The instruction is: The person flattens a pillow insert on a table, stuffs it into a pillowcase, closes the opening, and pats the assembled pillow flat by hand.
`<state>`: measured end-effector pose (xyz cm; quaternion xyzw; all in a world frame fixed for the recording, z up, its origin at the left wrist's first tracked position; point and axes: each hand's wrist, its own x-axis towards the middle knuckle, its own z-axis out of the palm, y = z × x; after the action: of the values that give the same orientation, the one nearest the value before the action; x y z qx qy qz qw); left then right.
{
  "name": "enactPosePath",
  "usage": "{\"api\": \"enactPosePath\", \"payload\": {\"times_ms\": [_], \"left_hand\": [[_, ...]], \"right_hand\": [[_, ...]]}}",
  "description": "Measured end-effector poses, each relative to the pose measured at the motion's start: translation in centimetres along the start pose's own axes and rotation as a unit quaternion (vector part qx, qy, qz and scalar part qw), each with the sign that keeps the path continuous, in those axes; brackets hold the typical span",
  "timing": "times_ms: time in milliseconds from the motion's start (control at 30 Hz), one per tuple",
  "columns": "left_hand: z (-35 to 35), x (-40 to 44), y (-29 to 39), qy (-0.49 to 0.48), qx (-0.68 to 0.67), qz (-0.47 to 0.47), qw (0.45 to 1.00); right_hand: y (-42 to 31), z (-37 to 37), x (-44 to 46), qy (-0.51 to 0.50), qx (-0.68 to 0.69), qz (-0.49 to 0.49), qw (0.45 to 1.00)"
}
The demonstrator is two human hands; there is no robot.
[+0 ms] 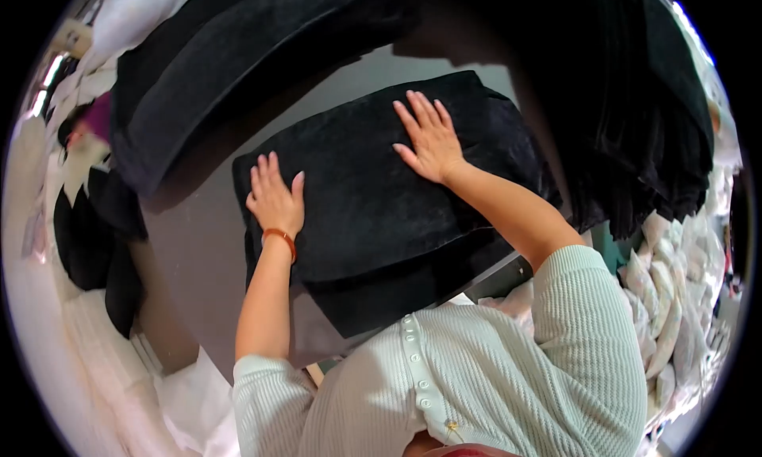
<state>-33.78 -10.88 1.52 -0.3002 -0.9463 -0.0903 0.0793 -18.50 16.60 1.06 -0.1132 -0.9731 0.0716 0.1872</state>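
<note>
A folded black cloth (357, 195), perhaps a garment, lies across the grey table in front of me. My left hand (274, 196) rests flat on its left end, fingers spread, an orange bracelet (287, 239) round the wrist. Flat on the upper right part of the same cloth lies my right hand (432, 139), fingers and thumb apart. Neither hand grips anything. A lower flap of the cloth (373, 294) hangs toward my body at the near table edge.
Behind the cloth, a long heap of black fabric (254, 60) curves along the grey table (190, 242). More black pieces (635, 100) hang over the right side. Bundles in clear plastic (663, 298) lie at right; white material (95, 362) is at left. A person in purple (97, 117) appears far left.
</note>
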Motion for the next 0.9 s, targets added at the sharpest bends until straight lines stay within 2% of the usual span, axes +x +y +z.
{"api": "enactPosePath", "payload": {"times_ms": [133,200,267,300,367,400,433,533,600,767,900], "left_hand": [[-2.1,-2.9,0.3,-0.028,0.002,0.007,1.000],[-3.5,-5.2,0.0,-0.042,0.006,0.023,0.999],[-4.6,-5.5,0.3,-0.070,0.027,0.025,0.997],[-4.6,-5.2,0.0,-0.068,0.033,0.015,0.997],[-4.0,-3.6,-0.7,-0.004,0.003,0.129,0.992],[-3.9,-4.1,-1.0,-0.005,0.004,0.122,0.993],[-3.8,-4.6,-1.1,-0.019,-0.019,0.119,0.993],[-4.7,-7.1,-1.2,-0.064,-0.088,0.119,0.987],[-4.0,-7.7,-1.5,-0.067,-0.088,0.118,0.987],[-0.7,-2.1,-1.9,-0.062,-0.052,0.107,0.991],[0.1,-2.0,-1.9,-0.018,-0.047,0.100,0.994]], "right_hand": [[-0.2,-2.8,-1.4,-0.024,0.010,-0.030,0.999],[-1.4,-7.4,0.2,-0.168,0.024,-0.003,0.985],[-3.2,-8.4,2.5,-0.134,0.042,-0.017,0.990],[-4.3,-7.4,3.2,-0.014,0.049,-0.097,0.994],[-7.3,-4.7,5.0,-0.037,0.059,-0.199,0.977],[-8.5,-2.3,5.1,-0.068,0.063,-0.238,0.967],[-10.0,-1.8,4.8,-0.122,0.045,-0.229,0.965],[-11.3,-3.1,2.6,-0.146,0.076,-0.241,0.957],[-11.7,-2.8,2.1,-0.187,0.066,-0.224,0.954],[-9.7,3.1,6.2,-0.121,0.061,-0.219,0.966],[-9.4,3.3,6.3,-0.090,0.068,-0.214,0.970]]}}
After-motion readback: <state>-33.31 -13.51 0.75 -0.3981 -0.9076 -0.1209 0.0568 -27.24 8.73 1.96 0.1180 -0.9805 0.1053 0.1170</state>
